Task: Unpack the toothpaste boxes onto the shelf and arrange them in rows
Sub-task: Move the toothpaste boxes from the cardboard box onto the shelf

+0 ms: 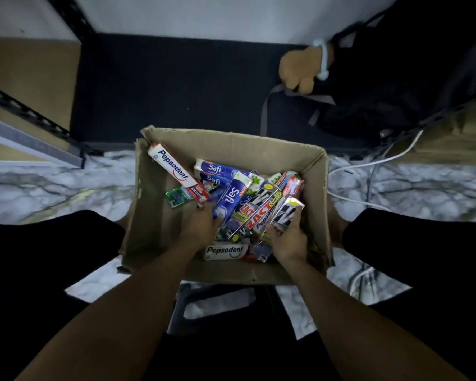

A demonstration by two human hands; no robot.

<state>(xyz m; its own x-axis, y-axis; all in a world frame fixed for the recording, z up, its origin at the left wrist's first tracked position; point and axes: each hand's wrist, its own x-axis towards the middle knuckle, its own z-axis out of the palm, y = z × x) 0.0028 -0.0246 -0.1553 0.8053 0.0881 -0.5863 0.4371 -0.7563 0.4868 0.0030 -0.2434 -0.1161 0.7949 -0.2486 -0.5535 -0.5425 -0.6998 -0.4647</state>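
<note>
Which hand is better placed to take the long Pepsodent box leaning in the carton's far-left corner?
Likely left. The left hand lies just below that Pepsodent box, on its side of the carton; the right hand grips a silver-black box at the opposite side.

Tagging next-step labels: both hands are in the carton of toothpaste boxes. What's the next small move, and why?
Probably lift both hands straight up, out of the cardboard carton: the right hand grips a silver-and-black box, the left hand seems to hold the end of a blue Safi box, and both boxes rest on the pile.
</note>
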